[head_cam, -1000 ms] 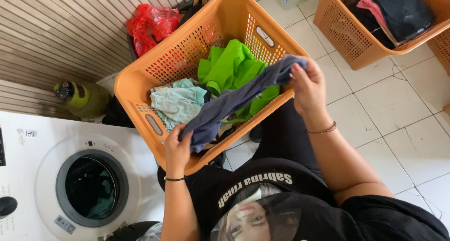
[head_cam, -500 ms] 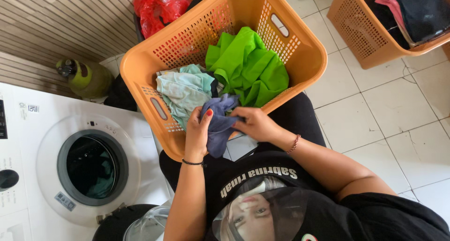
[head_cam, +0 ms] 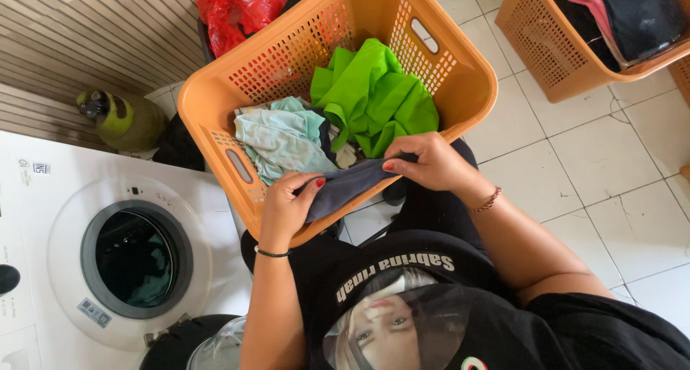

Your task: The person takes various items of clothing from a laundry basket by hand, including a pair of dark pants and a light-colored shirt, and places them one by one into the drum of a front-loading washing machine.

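A dark blue-grey garment (head_cam: pixel 343 186) is stretched between both my hands over the near rim of an orange laundry basket (head_cam: pixel 208 89). My left hand (head_cam: pixel 284 212) grips its lower left end. My right hand (head_cam: pixel 428 163) pinches its upper right end. Inside the basket lie a bright green garment (head_cam: pixel 374 97) and a pale mint cloth (head_cam: pixel 277 136).
A white front-loading washing machine (head_cam: pixel 43 219) stands at the left with its round door opening (head_cam: pixel 133 258) showing dark. A second orange basket (head_cam: pixel 546 50) with dark clothes sits at the top right. A red bag (head_cam: pixel 233 10) and a green bottle (head_cam: pixel 122 118) lie behind the basket. White floor tiles (head_cam: pixel 604 161) spread to the right.
The garment went from stretched wide above the basket, to bunched between both hands, to a short folded strip pulled taut again at the basket's near rim.
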